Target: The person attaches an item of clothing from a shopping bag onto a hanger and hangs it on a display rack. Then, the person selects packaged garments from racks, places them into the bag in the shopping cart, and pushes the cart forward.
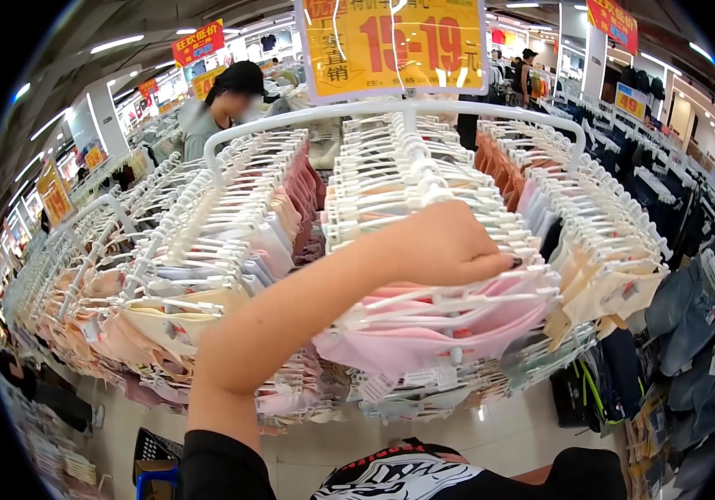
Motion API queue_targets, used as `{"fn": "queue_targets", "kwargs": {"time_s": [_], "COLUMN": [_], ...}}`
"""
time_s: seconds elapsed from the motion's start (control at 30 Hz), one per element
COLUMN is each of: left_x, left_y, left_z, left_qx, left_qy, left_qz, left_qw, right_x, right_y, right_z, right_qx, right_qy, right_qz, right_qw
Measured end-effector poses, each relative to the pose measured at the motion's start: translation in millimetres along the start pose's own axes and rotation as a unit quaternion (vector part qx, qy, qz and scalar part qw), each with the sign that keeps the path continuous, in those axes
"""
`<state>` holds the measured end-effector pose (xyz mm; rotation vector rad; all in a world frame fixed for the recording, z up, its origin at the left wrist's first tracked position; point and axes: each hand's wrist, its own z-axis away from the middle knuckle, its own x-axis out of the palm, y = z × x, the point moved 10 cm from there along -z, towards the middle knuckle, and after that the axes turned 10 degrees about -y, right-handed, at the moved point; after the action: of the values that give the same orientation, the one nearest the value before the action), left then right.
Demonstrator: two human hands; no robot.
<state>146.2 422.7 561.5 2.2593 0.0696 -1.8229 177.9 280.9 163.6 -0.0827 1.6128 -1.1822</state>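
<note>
Just below the left grip, curled, its hold unclear, hangs a pink garment.

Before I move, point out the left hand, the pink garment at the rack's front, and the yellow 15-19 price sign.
Left hand [450,243]: head view, on the back of the hand.
Pink garment [399,352]: head view, on its front fabric.
Yellow 15-19 price sign [407,46]: head view, on its printed face.
</note>
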Motion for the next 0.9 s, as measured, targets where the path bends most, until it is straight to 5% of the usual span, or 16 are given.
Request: {"fn": "queue_targets", "kwargs": {"time_s": [0.13, 0.2, 0.4, 0.53, 0.6, 0.63, 0.7, 0.73, 0.77, 0.83, 0.87, 0.9], "left_x": [-2.6, -11.8, -13.6, 24.9, 86.4, 125.1, 274.0, 374.8, 401.2, 442.5, 438.0, 430.0], "left_y": [3.4, 1.8, 72.6, 124.1, 110.9, 93.6, 67.8, 90.9, 130.4, 240.8, 261.5, 273.4], "left_z": [3.7, 10.5, 50.1, 168.3, 247.5, 297.9, 418.6, 494.7, 553.7, 673.1, 714.5, 753.5], "left_qx": [0.015, -0.008, -0.088, 0.006, -0.029, -0.145, -0.511, -0.632, -0.671, -0.735, -0.747, -0.782], "left_qy": [0.074, 0.121, 0.259, 0.323, 0.304, 0.307, 0.156, -0.084, -0.123, -0.227, -0.062, 0.005], "left_qz": [-0.052, 0.045, -0.315, -0.112, -0.014, 0.026, 0.042, 0.062, 0.226, 0.458, 0.494, 0.422], "left_qw": [0.996, 0.992, 0.909, 0.94, 0.952, 0.94, 0.845, 0.768, 0.696, 0.445, 0.441, 0.459], "right_x": [4.0, 11.3, 43.5, 90.6, 124.0, 142.5, 181.8, 212.7, 238.9, 278.6, 292.0, 309.9], "right_y": [3.4, 6.8, 7.8, -9.7, -24.8, -34.5, -47.3, -37.8, -16.8, 6.1, -10.2, -38.8], "right_z": [-12.9, -22.2, -48.4, -87.5, -110.4, -124.0, -154.4, -173.2, -202.9, -252.5, -278.3, -303.9], "right_qx": [0.016, 0.023, 0.002, -0.062, -0.107, -0.133, -0.171, -0.14, -0.038, 0.093, 0.116, 0.087], "right_qy": [0.004, 0.005, -0.035, -0.088, -0.12, -0.133, -0.159, -0.199, -0.275, -0.362, -0.379, -0.37], "right_qz": [0.021, 0.038, 0.071, 0.093, 0.11, 0.12, 0.155, 0.183, 0.212, 0.253, 0.268, 0.274], "right_qw": [1.0, 0.999, 0.997, 0.99, 0.981, 0.975, 0.96, 0.952, 0.937, 0.892, 0.878, 0.883]}}
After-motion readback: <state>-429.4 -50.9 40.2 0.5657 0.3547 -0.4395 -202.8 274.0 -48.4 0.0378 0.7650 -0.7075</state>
